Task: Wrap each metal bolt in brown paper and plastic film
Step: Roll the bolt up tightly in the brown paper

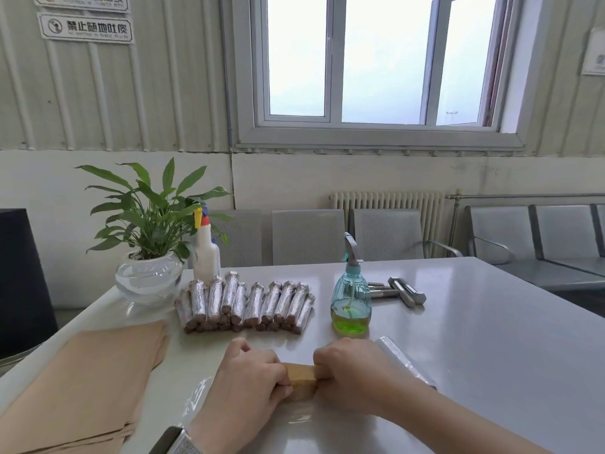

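Lower centre of frame: left hand (252, 375) and right hand (350, 371) both curl over one paper-wrapped bolt (299, 376), gripping its two ends; only the brown middle shows between them. It lies on a sheet of plastic film (199, 398) spread on the bench (474, 339), film roll (402, 358) just right of the right hand.

Judged step: rolling the bolt into film. To do well: keep both grips level, roll away evenly, hold film taut so no creases trap.

Finished bundles (245, 301) stacked mid-frame; bare bolts (402, 291) behind the spray bottle (351, 303); brown paper stack (88, 385) lower left.
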